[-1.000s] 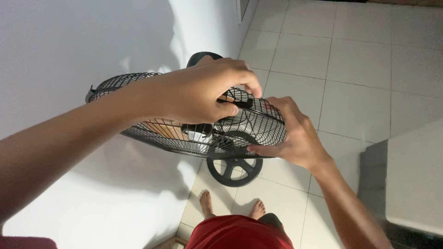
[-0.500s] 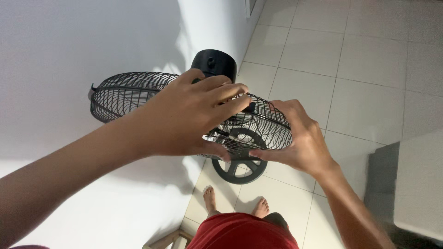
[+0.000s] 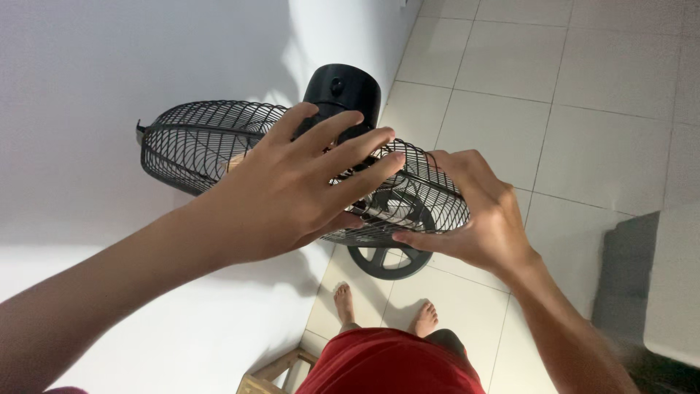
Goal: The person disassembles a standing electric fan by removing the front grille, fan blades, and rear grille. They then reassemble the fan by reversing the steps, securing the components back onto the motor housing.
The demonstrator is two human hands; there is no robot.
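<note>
A black standing fan is seen from above, with its wire cage (image 3: 193, 142) facing left towards a white wall and its round motor housing (image 3: 343, 89) behind. My left hand (image 3: 299, 186) lies flat across the top of the cage, fingers spread and stretched towards the right rim. My right hand (image 3: 474, 211) grips the cage's right rim, thumb underneath and fingers over the wires. An orange blade shows faintly through the wires.
The fan's round black base (image 3: 386, 259) stands on pale floor tiles (image 3: 583, 87). A white wall (image 3: 87, 66) runs close along the left. My bare feet (image 3: 383, 310) and red shorts are below. A grey and white piece of furniture (image 3: 656, 284) sits at the right.
My left hand has uncurled from a closed grip on the cage top to flat, spread fingers. The view has shifted, bringing the motor housing into sight. My right hand stays on the rim.
</note>
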